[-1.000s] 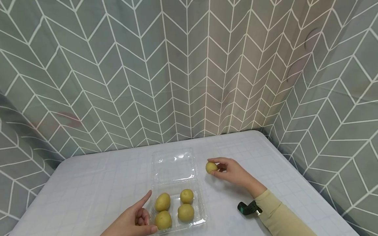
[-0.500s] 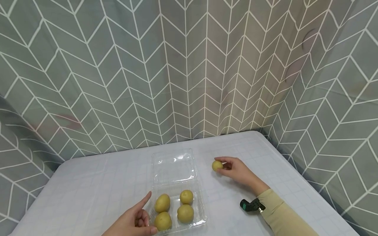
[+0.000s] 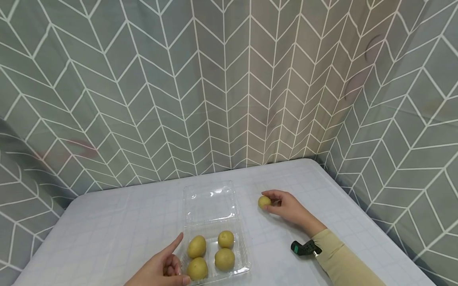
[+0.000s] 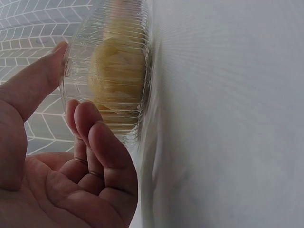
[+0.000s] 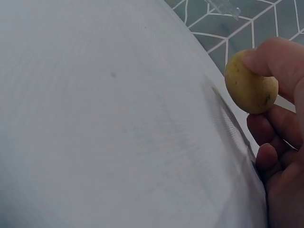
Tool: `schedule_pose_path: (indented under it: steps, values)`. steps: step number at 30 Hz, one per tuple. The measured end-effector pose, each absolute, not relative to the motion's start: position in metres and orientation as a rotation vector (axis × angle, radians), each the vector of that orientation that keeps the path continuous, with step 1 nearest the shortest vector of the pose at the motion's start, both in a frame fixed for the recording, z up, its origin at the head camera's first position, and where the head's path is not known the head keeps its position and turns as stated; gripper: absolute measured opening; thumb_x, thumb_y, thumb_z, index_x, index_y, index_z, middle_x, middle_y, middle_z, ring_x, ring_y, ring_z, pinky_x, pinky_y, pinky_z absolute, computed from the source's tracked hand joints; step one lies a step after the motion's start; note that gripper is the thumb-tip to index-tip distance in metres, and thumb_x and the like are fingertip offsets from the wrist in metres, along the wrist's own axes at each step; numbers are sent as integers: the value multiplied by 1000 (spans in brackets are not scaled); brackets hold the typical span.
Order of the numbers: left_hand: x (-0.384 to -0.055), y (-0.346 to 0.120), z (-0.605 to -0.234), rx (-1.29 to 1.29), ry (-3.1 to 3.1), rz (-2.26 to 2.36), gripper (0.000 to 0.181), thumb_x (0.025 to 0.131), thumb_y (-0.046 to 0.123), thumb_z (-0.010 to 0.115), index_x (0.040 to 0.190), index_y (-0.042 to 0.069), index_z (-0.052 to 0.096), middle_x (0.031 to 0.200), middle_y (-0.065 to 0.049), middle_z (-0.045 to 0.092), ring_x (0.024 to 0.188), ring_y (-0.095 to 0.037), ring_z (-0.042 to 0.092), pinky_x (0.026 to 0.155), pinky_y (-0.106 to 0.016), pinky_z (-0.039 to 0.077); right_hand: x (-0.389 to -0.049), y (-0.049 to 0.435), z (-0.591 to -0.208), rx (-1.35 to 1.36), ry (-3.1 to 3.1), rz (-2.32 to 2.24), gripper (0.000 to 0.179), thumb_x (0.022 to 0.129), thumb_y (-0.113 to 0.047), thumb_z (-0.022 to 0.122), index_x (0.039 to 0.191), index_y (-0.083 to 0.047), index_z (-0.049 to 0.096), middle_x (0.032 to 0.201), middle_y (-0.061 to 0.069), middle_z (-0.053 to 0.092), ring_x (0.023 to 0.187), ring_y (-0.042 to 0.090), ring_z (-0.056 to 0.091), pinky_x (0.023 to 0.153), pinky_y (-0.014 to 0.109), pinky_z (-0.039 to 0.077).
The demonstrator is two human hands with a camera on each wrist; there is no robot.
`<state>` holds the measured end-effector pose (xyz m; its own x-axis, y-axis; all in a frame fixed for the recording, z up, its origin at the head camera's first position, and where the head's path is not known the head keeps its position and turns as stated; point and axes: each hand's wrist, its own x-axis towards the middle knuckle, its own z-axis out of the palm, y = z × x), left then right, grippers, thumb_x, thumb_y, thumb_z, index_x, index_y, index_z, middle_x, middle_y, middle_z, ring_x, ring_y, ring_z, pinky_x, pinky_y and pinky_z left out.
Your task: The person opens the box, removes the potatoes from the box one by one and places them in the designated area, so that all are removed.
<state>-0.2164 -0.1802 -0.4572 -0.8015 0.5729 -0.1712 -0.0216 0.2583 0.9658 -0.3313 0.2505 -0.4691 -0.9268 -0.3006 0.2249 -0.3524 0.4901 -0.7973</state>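
A clear plastic clamshell box point(image 3: 241, 248) lies open at the front of the table, its lid point(image 3: 211, 202) folded back. Two pairs of potatoes sit in its base, among them a front-left potato point(image 3: 197, 269) and a back-right potato point(image 3: 226, 239). My left hand point(image 3: 161, 264) holds the box at its near-left corner. The thumb lies at the rim, the index finger stretches along the side, and the other fingers point(image 4: 111, 145) curl by the ribbed wall. Right of the lid, my right hand point(image 3: 286, 206) pinches a small potato point(image 5: 249, 83) between thumb and fingers, close over the tabletop.
A white cloth covers the table point(image 3: 121, 222). A grey curtain point(image 3: 214, 79) with white zigzag lines hangs behind and along both sides. A black wrist device point(image 3: 304, 248) hangs beside the right sleeve point(image 3: 343, 258).
My right hand has shifted slightly to the right with the potato, away from the lid, slowing over the last half second. The left hand and the box have stayed in place.
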Motion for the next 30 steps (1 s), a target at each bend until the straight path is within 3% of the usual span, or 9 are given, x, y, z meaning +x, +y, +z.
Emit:
schedule_pose_path:
  steps: [30]
  values:
    - [-209,-180,-460,490,2051,1610,107,87,16,77,153,-9,-3,80,-5,57,63,-6,53,59,-19,47,-332,251,-476,507,-2687,1367,40,88,-25,77,124,-9,69,108,-3,69,95,15,60,78,27,48]
